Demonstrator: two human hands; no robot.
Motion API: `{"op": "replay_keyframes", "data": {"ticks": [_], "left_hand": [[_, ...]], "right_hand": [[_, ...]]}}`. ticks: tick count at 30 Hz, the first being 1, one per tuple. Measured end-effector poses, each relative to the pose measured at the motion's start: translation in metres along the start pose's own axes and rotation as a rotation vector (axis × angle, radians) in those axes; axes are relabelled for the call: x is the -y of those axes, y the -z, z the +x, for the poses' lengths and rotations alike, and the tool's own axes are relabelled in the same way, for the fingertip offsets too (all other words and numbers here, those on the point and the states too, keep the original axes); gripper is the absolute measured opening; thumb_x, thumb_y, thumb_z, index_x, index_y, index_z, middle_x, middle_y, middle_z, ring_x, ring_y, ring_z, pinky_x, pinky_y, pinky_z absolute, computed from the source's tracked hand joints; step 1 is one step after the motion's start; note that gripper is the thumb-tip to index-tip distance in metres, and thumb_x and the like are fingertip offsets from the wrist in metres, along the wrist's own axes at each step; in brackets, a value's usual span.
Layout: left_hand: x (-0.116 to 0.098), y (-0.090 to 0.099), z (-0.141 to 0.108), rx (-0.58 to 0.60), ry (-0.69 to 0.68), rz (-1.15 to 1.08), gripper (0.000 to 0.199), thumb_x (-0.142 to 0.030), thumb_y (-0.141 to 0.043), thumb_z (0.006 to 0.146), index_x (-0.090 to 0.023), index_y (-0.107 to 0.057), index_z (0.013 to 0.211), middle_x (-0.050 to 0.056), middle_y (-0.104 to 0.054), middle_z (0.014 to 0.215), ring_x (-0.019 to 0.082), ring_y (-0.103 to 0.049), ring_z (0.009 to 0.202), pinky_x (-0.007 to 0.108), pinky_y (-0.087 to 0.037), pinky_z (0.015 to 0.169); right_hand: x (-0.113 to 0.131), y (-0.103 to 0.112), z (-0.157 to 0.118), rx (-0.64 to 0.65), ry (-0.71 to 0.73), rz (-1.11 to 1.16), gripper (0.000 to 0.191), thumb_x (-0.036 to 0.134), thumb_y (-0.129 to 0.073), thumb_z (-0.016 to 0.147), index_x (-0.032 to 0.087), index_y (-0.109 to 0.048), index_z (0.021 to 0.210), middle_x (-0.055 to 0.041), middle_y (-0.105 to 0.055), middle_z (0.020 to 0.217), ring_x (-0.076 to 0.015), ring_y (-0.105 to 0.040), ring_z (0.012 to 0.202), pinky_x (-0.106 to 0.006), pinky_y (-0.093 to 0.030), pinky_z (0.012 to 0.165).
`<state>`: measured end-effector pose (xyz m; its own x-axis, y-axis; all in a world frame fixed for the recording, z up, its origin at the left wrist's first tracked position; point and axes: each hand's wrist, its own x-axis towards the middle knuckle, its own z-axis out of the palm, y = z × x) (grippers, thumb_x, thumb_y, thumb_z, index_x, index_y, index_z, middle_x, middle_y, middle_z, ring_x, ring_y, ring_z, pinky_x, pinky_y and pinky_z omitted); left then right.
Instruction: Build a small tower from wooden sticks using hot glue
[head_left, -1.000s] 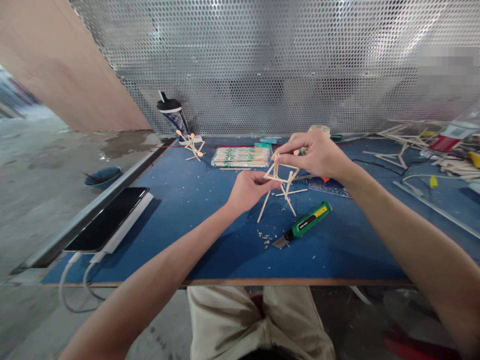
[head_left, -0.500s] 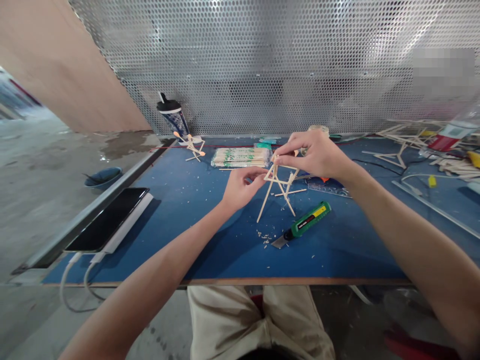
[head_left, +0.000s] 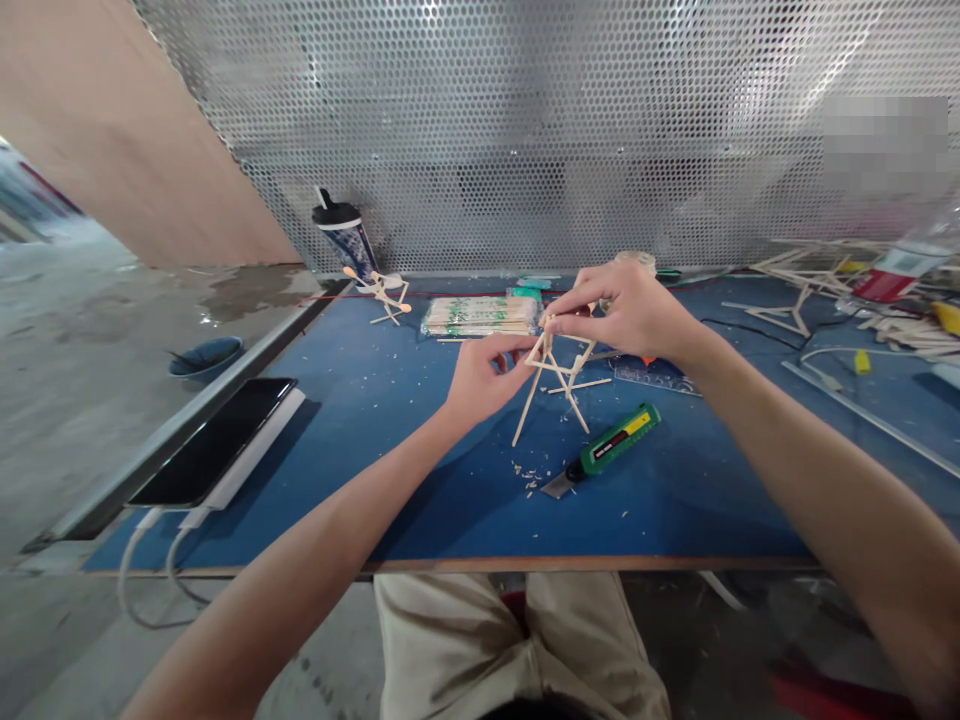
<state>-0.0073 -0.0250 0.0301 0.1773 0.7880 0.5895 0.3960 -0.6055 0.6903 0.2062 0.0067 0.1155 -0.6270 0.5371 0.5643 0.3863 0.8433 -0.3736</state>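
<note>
A small frame of thin wooden sticks stands on splayed legs on the blue table, between my hands. My left hand is closed at the frame's upper left corner, its fingertips partly behind the sticks. From above right, my right hand pinches the top of the frame between thumb and index finger. A loose stick lies behind the legs. In front of the frame rests a green utility knife with its blade out, beside pale wood shavings.
Behind my hands lies a plastic-wrapped pack of sticks. A smaller stick model and a lidded cup stand back left. A phone with cables lies left. Stick pieces and a bottle crowd the right. Perforated metal rises behind.
Almost nothing differs. Both hands keep their places at the stick frame, and the whole view has shifted very slightly.
</note>
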Motion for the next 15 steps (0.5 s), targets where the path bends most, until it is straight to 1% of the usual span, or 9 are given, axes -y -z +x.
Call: {"op": "replay_keyframes", "data": {"ticks": [4, 6, 10, 15], "left_hand": [[0.0003, -0.0001, 0.0002, 0.050, 0.053, -0.111, 0.025, -0.029, -0.060, 0.088, -0.019, -0.079, 0.101, 0.006, -0.077, 0.094, 0.017, -0.069, 0.083, 0.025, -0.051, 0.063], [0.0012, -0.0005, 0.0001, 0.074, 0.072, -0.163, 0.025, -0.029, -0.059, 0.089, -0.019, -0.078, 0.102, 0.006, -0.077, 0.097, 0.018, -0.069, 0.086, 0.026, -0.053, 0.067], [0.0026, -0.0005, -0.0001, 0.094, 0.093, -0.167, 0.026, -0.029, -0.059, 0.089, -0.019, -0.078, 0.104, 0.006, -0.077, 0.099, 0.018, -0.069, 0.088, 0.027, -0.054, 0.071], [0.0023, 0.0002, 0.0003, 0.104, 0.094, -0.147, 0.026, -0.030, -0.060, 0.089, -0.020, -0.077, 0.105, 0.006, -0.077, 0.098, 0.018, -0.069, 0.088, 0.027, -0.054, 0.071]], "right_hand": [[0.0007, 0.0007, 0.0003, 0.010, 0.035, -0.011, 0.018, 0.035, -0.071, 0.083, 0.024, -0.081, 0.092, -0.0038, -0.072, 0.074, -0.0153, -0.059, 0.066, -0.030, -0.040, 0.062], [0.0008, 0.0009, 0.0003, 0.010, 0.040, -0.014, 0.017, 0.035, -0.071, 0.083, 0.024, -0.081, 0.092, -0.0036, -0.072, 0.074, -0.0150, -0.059, 0.066, -0.030, -0.040, 0.062], [-0.0001, 0.0004, 0.0002, 0.000, 0.039, -0.004, 0.017, 0.034, -0.072, 0.082, 0.024, -0.081, 0.092, -0.0033, -0.072, 0.073, -0.0147, -0.059, 0.066, -0.030, -0.040, 0.062], [-0.0015, -0.0008, 0.0001, -0.006, 0.036, 0.004, 0.018, 0.034, -0.072, 0.082, 0.024, -0.081, 0.093, -0.0033, -0.072, 0.073, -0.0147, -0.059, 0.066, -0.030, -0.042, 0.062]]}}
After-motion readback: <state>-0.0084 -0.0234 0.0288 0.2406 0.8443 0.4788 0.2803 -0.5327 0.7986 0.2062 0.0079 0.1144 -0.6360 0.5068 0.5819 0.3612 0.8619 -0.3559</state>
